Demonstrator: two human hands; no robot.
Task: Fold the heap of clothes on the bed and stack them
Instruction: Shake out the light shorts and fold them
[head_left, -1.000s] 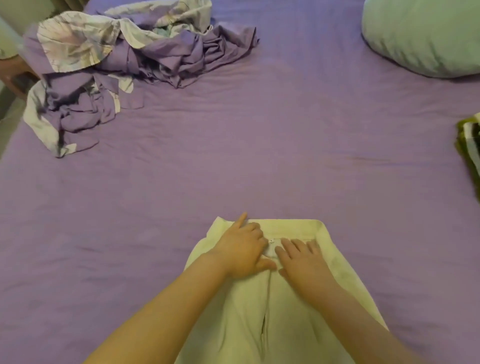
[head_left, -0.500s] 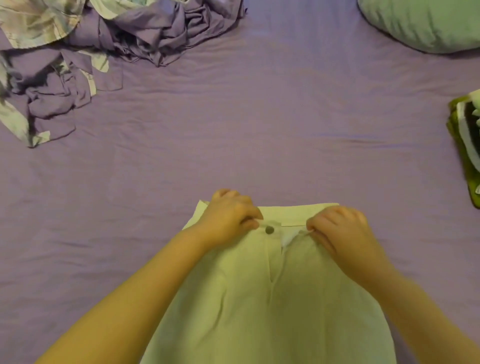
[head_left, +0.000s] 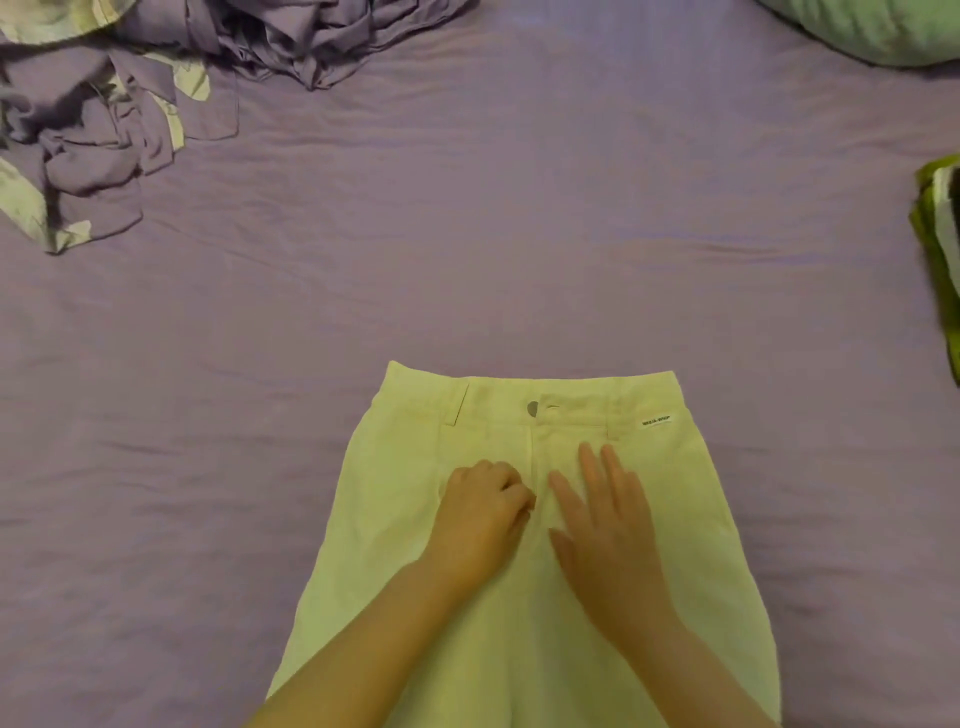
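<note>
Lying flat on the near middle of the purple bed (head_left: 519, 249), a pair of pale yellow trousers (head_left: 405, 467) is facing up with its waistband at the far end and its button (head_left: 533, 409) showing. Both hands are resting on the front, just below the waistband — the left hand (head_left: 480, 512) with its fingers curled under beside the fly, whether pinching cloth I cannot tell, the right hand (head_left: 605, 512) lying flat with fingers straight. A rumpled purple heap of clothes (head_left: 104, 104) is sitting at the far left, a green pillow (head_left: 883, 26) at the far right — a striped green garment (head_left: 940, 249) is peeking in at the right edge.
</note>
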